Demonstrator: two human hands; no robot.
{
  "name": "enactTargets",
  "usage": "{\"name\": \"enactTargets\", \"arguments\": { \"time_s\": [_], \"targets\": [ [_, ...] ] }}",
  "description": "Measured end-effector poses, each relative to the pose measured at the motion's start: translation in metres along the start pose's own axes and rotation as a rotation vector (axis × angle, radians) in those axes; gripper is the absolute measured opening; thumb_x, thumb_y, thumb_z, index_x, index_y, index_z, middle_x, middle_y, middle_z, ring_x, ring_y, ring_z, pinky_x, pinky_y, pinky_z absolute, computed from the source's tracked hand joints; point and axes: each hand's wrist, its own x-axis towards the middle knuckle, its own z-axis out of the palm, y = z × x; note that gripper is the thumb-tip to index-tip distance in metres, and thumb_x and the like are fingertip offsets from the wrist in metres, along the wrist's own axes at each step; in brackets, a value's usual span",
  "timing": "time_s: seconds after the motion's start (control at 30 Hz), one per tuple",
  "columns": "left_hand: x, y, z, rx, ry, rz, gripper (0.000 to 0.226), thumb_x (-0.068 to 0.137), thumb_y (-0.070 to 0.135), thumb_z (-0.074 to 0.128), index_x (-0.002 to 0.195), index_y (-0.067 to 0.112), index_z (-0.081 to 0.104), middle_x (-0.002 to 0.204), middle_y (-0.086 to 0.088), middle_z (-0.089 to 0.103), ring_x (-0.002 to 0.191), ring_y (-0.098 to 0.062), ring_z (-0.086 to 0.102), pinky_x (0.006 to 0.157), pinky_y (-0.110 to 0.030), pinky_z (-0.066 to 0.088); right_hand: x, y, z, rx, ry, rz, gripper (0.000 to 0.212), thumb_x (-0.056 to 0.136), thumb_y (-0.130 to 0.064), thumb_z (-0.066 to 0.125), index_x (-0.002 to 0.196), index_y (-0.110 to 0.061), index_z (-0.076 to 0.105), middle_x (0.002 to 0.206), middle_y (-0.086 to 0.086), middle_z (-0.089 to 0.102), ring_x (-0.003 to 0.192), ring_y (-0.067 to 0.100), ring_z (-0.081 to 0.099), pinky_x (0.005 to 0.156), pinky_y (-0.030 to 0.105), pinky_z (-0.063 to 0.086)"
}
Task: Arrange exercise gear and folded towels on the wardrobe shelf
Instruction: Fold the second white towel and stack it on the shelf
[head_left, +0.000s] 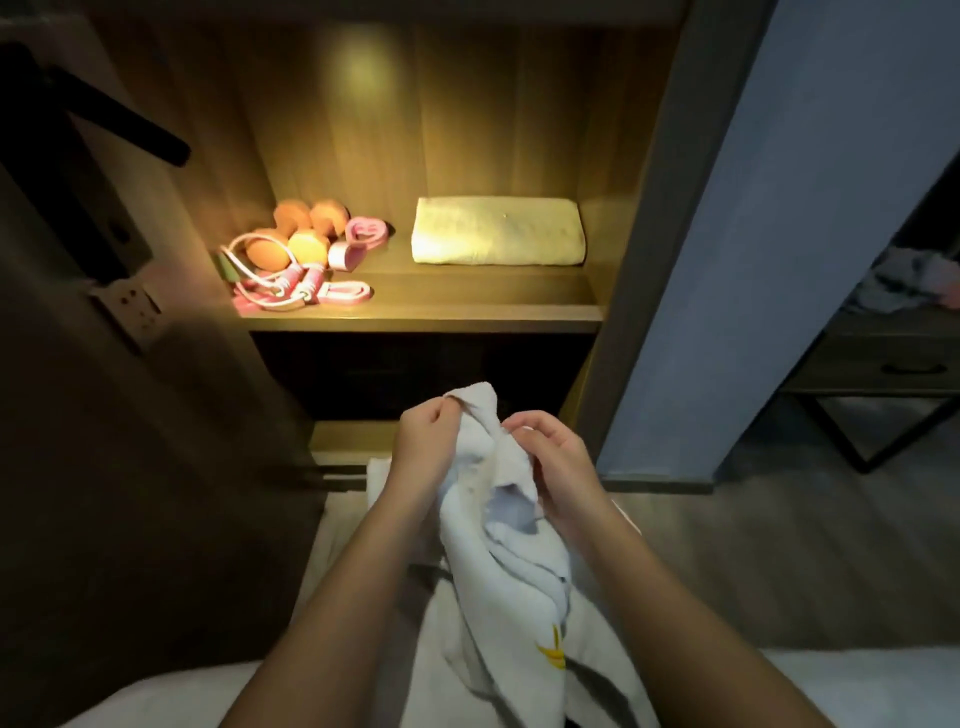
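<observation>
- Looks like they're sorting out another towel: the white towel (519, 561) is hanging bunched up, not folded yet, well below the shelf (441, 314).
- The left hand (423, 434) is pinching its top corner. The right hand (550, 457) is gripping an edge just beside it, fingers curled into the cloth.
- Next bit, I reckon: finding the corners, folding it flat, then lifting it up by the folded yellow towel (496, 231), which is sitting right of the dumbbells (301, 228) and skipping rope (280, 288).
</observation>
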Motion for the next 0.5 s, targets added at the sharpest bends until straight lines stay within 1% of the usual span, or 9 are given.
{"name": "enactTargets", "arguments": {
  "time_s": [0.1,0.17,0.2,0.27,0.33,0.37,0.43,0.5],
  "targets": [
    [0.001,-0.026,0.008,0.003,-0.016,-0.124,0.030,0.099,0.025,0.049,0.073,0.014,0.057,0.072,-0.006,0.056,0.073,-0.021,0.054,0.063,-0.029,0.043,0.004,0.020,0.000,0.030,0.075,0.063,0.018,0.098,-0.014,0.052,0.092,-0.016,0.069,0.089,0.007,0.069,0.088,0.026,0.066,0.071,0.034,0.055],
    [-0.002,-0.030,0.012,-0.062,0.004,-0.149,0.030,0.099,0.029,0.048,0.080,0.008,0.059,0.077,-0.010,0.056,0.075,-0.022,0.053,0.065,-0.031,0.043,0.007,0.022,-0.001,0.125,0.082,0.080,0.022,0.099,-0.010,0.046,0.093,-0.012,0.067,0.086,0.009,0.068,0.083,0.024,0.065,0.069,0.032,0.055],
    [-0.005,-0.029,0.012,-0.120,0.018,-0.161,0.031,0.098,0.032,0.048,0.083,0.007,0.060,0.080,-0.012,0.058,0.077,-0.022,0.054,0.067,-0.032,0.043,0.008,0.022,-0.002,0.217,0.054,0.077,0.022,0.099,-0.008,0.044,0.094,-0.009,0.065,0.086,0.010,0.066,0.081,0.023,0.063,0.070,0.030,0.054],
    [-0.013,-0.023,0.007,-0.182,0.027,-0.172,0.028,0.097,0.038,0.050,0.087,0.015,0.061,0.087,-0.010,0.063,0.082,-0.023,0.060,0.070,-0.033,0.047,0.005,0.020,-0.011,0.337,-0.048,0.065,0.017,0.092,-0.011,0.050,0.102,-0.006,0.063,0.096,0.016,0.062,0.088,0.026,0.062,0.078,0.032,0.051],
    [-0.024,-0.019,-0.002,-0.233,-0.014,-0.156,0.011,0.093,0.039,0.057,0.094,0.030,0.062,0.092,0.002,0.068,0.086,-0.018,0.067,0.067,-0.029,0.052,-0.001,0.017,-0.021,0.321,-0.156,0.045,0.026,0.083,-0.011,0.059,0.109,-0.015,0.064,0.107,0.013,0.066,0.098,0.026,0.065,0.081,0.034,0.053],
    [-0.031,-0.016,-0.007,-0.259,-0.027,-0.154,0.008,0.090,0.036,0.061,0.098,0.037,0.062,0.094,0.007,0.068,0.086,-0.014,0.068,0.064,-0.027,0.054,-0.004,0.014,-0.024,0.278,-0.171,0.031,0.027,0.084,-0.010,0.063,0.109,-0.020,0.064,0.110,0.011,0.068,0.100,0.026,0.067,0.079,0.034,0.054],
    [-0.046,-0.009,-0.018,-0.307,-0.027,-0.141,0.025,0.084,0.031,0.069,0.105,0.042,0.061,0.098,0.013,0.068,0.084,-0.010,0.070,0.059,-0.024,0.055,-0.009,0.007,-0.024,0.177,-0.126,-0.027,0.023,0.087,-0.012,0.070,0.105,-0.025,0.064,0.107,0.007,0.071,0.099,0.023,0.070,0.074,0.030,0.056],
    [-0.058,-0.001,-0.025,-0.357,-0.034,-0.098,0.041,0.074,0.039,0.076,0.112,0.038,0.060,0.103,0.012,0.069,0.088,-0.011,0.071,0.062,-0.024,0.056,-0.013,-0.002,-0.022,0.045,-0.062,-0.133,0.020,0.087,-0.010,0.070,0.093,-0.028,0.066,0.098,-0.001,0.072,0.092,0.015,0.070,0.069,0.021,0.054]
  ]
}}
